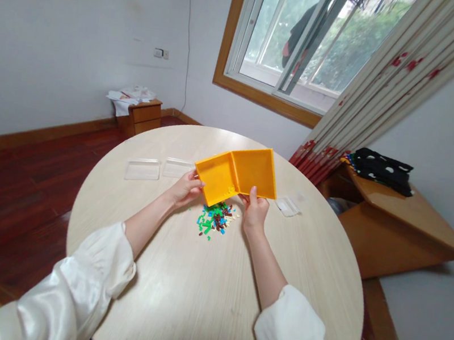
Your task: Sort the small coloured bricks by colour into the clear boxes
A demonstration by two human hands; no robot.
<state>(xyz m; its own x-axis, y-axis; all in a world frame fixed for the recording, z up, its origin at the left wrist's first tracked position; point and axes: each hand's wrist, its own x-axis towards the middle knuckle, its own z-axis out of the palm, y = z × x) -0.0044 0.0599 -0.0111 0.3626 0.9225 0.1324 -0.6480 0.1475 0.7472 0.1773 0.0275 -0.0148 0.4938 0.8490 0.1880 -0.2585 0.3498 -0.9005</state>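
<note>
A yellow hinged plastic box [255,171] is spread wide above the table, tilted toward me. My left hand [188,188] grips its left edge, thumb on the inside. At the lower edge of the right half, my right hand [255,212] holds on with the thumb over the front; its other fingers are partly hidden behind. A few small yellow pieces [230,190] lie in the low corner of the left half. Right below the box is a heap of small building bricks [215,220] in green, blue, brown and cream.
Two clear plastic trays, one at the left [143,169] and one beside it [176,168], lie on the round table [189,302]. Crumpled clear packaging [288,206] is at the right. Behind stand a window and a curtain [380,73]; a tilted wooden desk [406,233] is at the right.
</note>
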